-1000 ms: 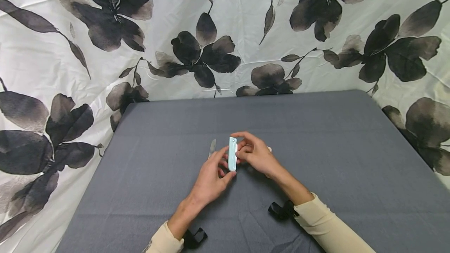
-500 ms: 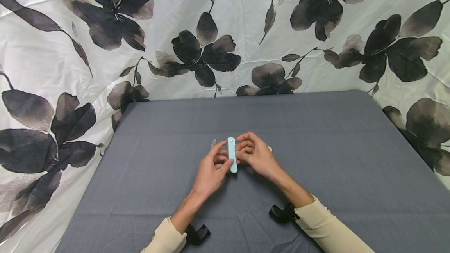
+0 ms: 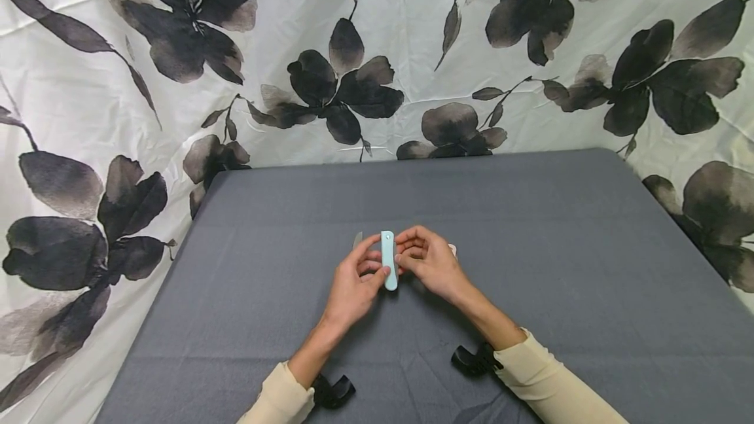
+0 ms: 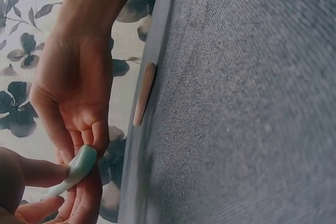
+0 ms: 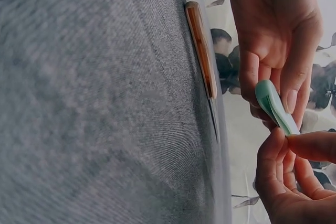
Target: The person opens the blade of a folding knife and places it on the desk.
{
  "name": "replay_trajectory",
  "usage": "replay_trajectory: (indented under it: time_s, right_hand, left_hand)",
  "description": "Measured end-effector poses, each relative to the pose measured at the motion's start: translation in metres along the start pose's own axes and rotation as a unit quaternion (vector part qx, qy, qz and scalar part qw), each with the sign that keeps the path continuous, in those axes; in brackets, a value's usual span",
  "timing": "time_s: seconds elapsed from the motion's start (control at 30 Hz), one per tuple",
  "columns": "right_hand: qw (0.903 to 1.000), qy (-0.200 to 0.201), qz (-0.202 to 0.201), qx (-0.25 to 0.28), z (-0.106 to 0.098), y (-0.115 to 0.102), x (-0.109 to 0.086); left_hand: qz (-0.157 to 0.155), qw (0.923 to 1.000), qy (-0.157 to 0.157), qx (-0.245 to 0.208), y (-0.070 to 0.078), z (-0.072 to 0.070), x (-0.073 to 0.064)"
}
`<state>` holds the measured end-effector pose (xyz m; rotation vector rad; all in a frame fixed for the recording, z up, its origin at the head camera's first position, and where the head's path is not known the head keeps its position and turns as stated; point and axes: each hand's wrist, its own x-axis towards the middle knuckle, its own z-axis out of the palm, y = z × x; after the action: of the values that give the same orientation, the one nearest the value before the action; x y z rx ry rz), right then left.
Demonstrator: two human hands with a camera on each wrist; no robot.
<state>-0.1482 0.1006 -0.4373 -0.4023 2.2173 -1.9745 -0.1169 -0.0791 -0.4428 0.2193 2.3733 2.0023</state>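
1. Left hand (image 3: 351, 293) pinches a mint handle (image 3: 387, 252), thumb in front.
2. Right hand (image 3: 437, 265) pinches its edge.
3. The handle is between the hands, above the grey table (image 3: 530, 247).
4. A knife (image 5: 199, 48) lies beyond the left hand.

A dark grey cloth (image 3: 235, 326) is covering the table surface, with faint creases running across it and small wrinkles gathering toward the near edge. Beyond the table and along both sides, a white fabric backdrop (image 3: 412, 25) is hanging in soft folds, displaying large blackish-brown flowers (image 3: 371, 103), leaves and thin stems. A knife (image 5: 200, 51) with an orange-brown handle is lying on the cloth; well apart from it, a slim, pale pinkish object (image 4: 144, 94) is also resting there.
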Motion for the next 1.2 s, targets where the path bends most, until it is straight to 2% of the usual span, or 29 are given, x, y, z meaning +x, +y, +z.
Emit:
replay_trajectory:
  time_s: [0.47,0.73,1.03,1.2]
  right_hand:
    - [0.9996,-0.023,-0.001,-0.012,-0.007,0.003,-0.002]
    - [0.9987,-0.041,-0.015,-0.027,-0.013,0.005,-0.002]
    - [0.9986,-0.040,-0.015,-0.031,-0.011,0.007,-0.002]
    - [0.9988,-0.041,-0.013,-0.023,-0.009,0.008,-0.002]
  left_hand:
    - [-0.007,0.9998,-0.014,-0.007,-0.003,-0.003,-0.002]
    - [-0.011,0.9997,-0.022,0.001,-0.003,-0.005,-0.002]
    - [-0.011,0.9999,-0.002,0.002,-0.003,-0.005,-0.001]
    - [0.001,1.0000,0.002,0.006,-0.003,-0.005,0.000]
